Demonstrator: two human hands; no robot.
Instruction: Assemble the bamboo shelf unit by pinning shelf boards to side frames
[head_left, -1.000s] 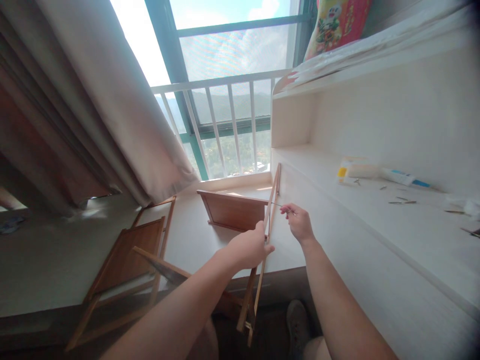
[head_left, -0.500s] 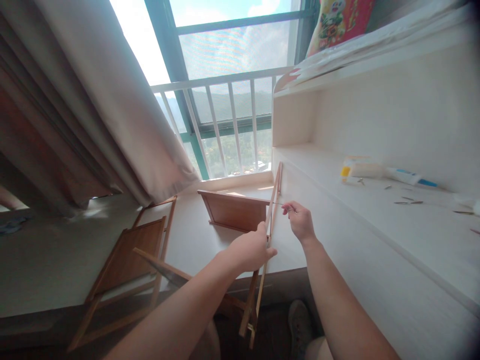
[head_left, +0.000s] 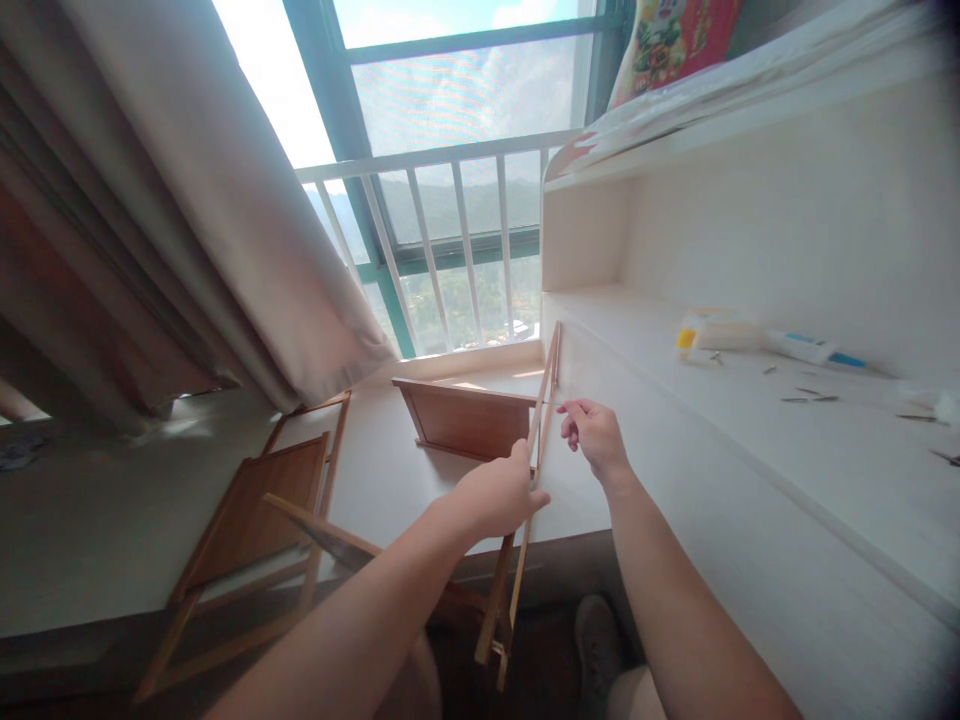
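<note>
My left hand (head_left: 499, 495) is wrapped round the narrow wooden rails (head_left: 541, 430) of a brown folding piece of furniture, its thumb pointing right. A reddish-brown wooden panel (head_left: 472, 420) joins these rails on their left side. Right of the rails, my right hand (head_left: 592, 435) has its fingers curled, with the fingertips at the end of a thin metal rod (head_left: 551, 404), perhaps a hex key. The rod meets the rail at about the panel's top edge. Its far end is too small to make out.
A second brown wooden frame (head_left: 262, 510) leans at the left. On the white shelf (head_left: 697, 400) at the right lie a white-and-blue tube (head_left: 814, 348), a yellow-tipped container (head_left: 686, 342) and several small metal parts. A curtain (head_left: 202, 200) hangs beside the railed window. A shoe (head_left: 600, 645) is below.
The right hand's fingers have shifted slightly and loosened at the rod, which shows less now. My left hand keeps its hold on the rails. The view has moved a little.
</note>
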